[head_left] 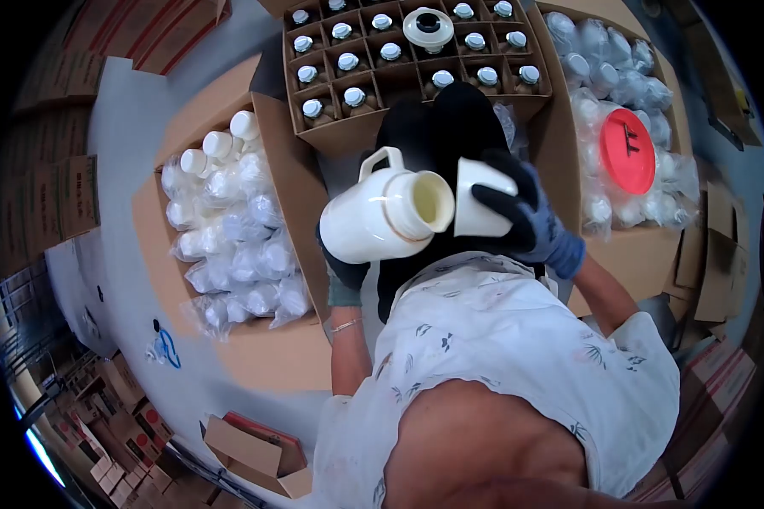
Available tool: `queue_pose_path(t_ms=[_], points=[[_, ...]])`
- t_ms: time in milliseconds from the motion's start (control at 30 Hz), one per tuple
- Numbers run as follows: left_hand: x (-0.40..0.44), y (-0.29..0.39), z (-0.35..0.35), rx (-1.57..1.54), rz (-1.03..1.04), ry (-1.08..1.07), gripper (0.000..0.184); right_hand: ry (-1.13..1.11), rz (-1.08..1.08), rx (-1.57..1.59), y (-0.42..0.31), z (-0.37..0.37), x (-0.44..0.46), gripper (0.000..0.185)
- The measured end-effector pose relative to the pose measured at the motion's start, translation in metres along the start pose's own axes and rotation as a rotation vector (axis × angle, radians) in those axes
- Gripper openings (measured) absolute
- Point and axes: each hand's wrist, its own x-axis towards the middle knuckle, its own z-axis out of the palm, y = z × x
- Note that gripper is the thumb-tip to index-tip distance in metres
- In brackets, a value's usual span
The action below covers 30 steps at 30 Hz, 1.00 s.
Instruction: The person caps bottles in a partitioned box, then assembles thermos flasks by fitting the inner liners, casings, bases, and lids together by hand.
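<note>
A cream vacuum jug (pixel 369 222) with a loop handle lies tilted above my lap, its open mouth facing right. My left hand (pixel 348 270), in a dark glove with a grey-green cuff, is closed around its base; most of those fingers are hidden behind the jug. In my gloved right hand (pixel 530 212) I grip a white cup-shaped lid (pixel 482 197) by its side. The lid is held just right of the jug's mouth, with a narrow gap between them.
Ahead stands a divided carton (pixel 314 134) of capped bottles, a round white part (pixel 428 30) on top. Open cartons with plastic-wrapped white items flank me, left (pixel 310 254) and right (pixel 620 254). A red dish (pixel 628 174) holding small dark pieces rests on the right-hand items.
</note>
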Motion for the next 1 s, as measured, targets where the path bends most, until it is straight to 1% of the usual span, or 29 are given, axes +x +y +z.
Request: queue_pose_path(t_ms=[67,100,133,200,233,267,333,367,467,500,533,567,600,667,733,767,867,1000], points=[[0.006,0.001,0.001,0.016,0.065,0.04,0.074,-0.016,0.133,0.19,0.013,-0.003,-0.001,0.083],[0.01,-0.002,0.0,-0.046,0.031,0.008,0.073,-0.161,0.219,0.21,0.023,0.003,-0.005,0.085],[0.013,-0.005,-0.001,-0.065,0.016,-0.013,0.071,-0.226,0.246,0.159,0.028,0.01,-0.007,0.093],[0.017,-0.014,-0.007,-0.115,-0.008,-0.08,0.066,-0.153,0.137,0.354,0.024,0.025,0.021,0.098],[0.016,-0.02,-0.01,-0.139,-0.021,-0.119,0.063,-0.122,0.038,0.468,0.022,0.036,0.038,0.103],[0.016,-0.027,-0.014,-0.167,-0.042,-0.164,0.061,-0.163,0.08,0.649,0.017,0.044,0.048,0.095],[0.016,-0.042,-0.023,-0.236,-0.087,-0.248,0.056,-0.182,-0.055,0.686,0.008,0.041,0.081,0.086],[0.015,-0.052,-0.027,-0.279,-0.118,-0.294,0.054,-0.125,-0.096,0.711,0.001,0.037,0.094,0.079],[0.009,-0.081,-0.029,-0.464,-0.225,-0.433,0.047,-0.19,-0.055,0.804,-0.003,0.026,0.115,0.079],[0.009,-0.09,-0.02,-0.537,-0.238,-0.468,0.045,-0.14,-0.109,0.785,-0.004,0.028,0.118,0.078],[0.009,-0.098,-0.013,-0.589,-0.259,-0.505,0.043,-0.13,-0.103,0.76,-0.005,0.028,0.121,0.077],[0.01,-0.097,-0.001,-0.681,-0.216,-0.493,0.044,-0.12,-0.097,0.732,-0.006,0.026,0.122,0.077],[0.012,-0.095,0.01,-0.679,-0.213,-0.495,0.044,-0.104,-0.091,0.702,-0.006,0.024,0.125,0.077],[0.006,-0.09,0.024,-0.558,-0.168,-0.454,0.046,-0.005,-0.047,0.643,-0.007,0.026,0.127,0.079],[-0.015,-0.083,0.031,-0.341,-0.095,-0.374,0.048,0.062,-0.025,0.569,-0.009,0.027,0.128,0.079],[-0.023,-0.079,0.032,-0.25,-0.061,-0.341,0.049,0.163,-0.062,0.522,-0.009,0.033,0.129,0.074],[-0.034,-0.069,0.027,0.022,0.064,-0.252,0.051,0.193,0.02,0.528,-0.015,0.037,0.129,0.074],[-0.005,-0.071,0.007,0.345,0.3,-0.206,0.055,0.201,-0.048,0.64,-0.007,0.055,0.124,0.077]])
